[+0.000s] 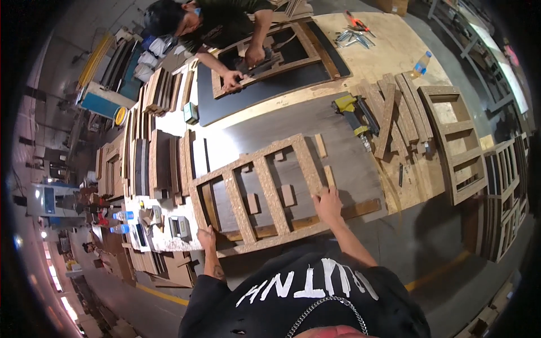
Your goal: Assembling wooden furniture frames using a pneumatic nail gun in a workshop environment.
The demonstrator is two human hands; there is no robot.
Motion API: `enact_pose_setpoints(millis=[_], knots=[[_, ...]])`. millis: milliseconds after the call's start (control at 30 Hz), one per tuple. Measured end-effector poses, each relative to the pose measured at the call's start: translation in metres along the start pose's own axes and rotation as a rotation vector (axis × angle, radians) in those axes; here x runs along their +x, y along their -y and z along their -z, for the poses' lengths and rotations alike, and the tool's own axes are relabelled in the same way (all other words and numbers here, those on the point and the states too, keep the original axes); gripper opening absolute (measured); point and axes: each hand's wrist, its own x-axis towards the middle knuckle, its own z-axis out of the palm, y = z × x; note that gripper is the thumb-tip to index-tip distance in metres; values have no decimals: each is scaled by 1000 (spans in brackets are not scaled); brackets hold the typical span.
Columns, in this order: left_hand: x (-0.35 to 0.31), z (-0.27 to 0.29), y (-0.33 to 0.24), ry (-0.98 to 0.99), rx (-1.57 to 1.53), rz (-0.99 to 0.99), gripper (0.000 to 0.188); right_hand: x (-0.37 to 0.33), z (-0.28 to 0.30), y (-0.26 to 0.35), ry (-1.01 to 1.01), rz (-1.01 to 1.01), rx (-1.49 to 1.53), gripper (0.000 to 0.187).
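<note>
Your left hand [207, 239] is grasping the near-left corner of a ladder-like wooden frame [240, 208]. Your right hand [328, 207] is resting on the frame's near-right end, fingers bent; cannot tell whether it is clenching the rail or only pressing on it. The frame is lying along the near edge of the tabletop [389, 50], over a grey panel [360, 163]. Small wooden blocks [288, 195] are sitting within the frame's openings. A thin wooden strip [329, 175] is lying just beyond your right fingertips.

Toward the tabletop's right edge, a yellow-and-black power tool [346, 107] is lying near a pile of wooden slats [389, 112]; a bottle [420, 65] is standing beyond them. Along the left edge, stacked boards [162, 160] are lying. At the far edge, a co-worker [222, 28] is leaning over another wooden frame [290, 67], both hands on it or near it.
</note>
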Motion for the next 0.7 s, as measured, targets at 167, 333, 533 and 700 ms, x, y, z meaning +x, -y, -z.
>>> enact_pose_setpoints(millis=[167,333,533,700], knots=[[5,6,-1,-39,153,-135,46,0,-5,5,-108,-87,66,54],[-4,34,4,3,-503,-137,50,-15,28,15,-207,-118,178,56],[-43,94,-111,-23,-445,-202,65,-84,114,-33,-516,-56,253,69],[-88,93,-296,-2,-360,-506,52,-143,213,-127,-666,-266,396,51]])
